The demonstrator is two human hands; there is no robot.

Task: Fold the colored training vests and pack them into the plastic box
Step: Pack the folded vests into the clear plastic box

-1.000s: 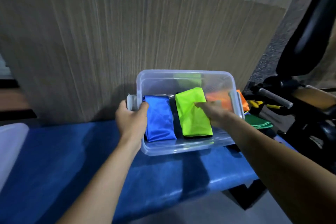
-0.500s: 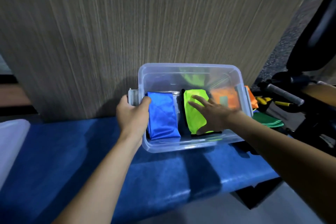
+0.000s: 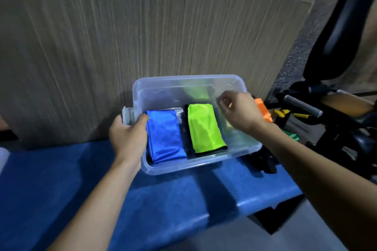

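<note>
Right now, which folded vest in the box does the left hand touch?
The blue vest; left hand grips the rim beside it. The lime vest lies untouched.

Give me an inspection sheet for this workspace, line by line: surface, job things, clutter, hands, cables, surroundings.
Surface: blue bench; the clear box sits at its far edge.
Job's things: blue vest and green vest folded side by side in the box; orange vest and dark green vest outside, right of it.
Clutter: yellow-handled tool beyond the orange vest.
Hands: left hand grips the box's left rim; right hand above the box's right side, fingers curled, holding nothing visible.
Cables: nothing seen.
Surroundings: wood-grain panel behind; dark equipment at right.
</note>
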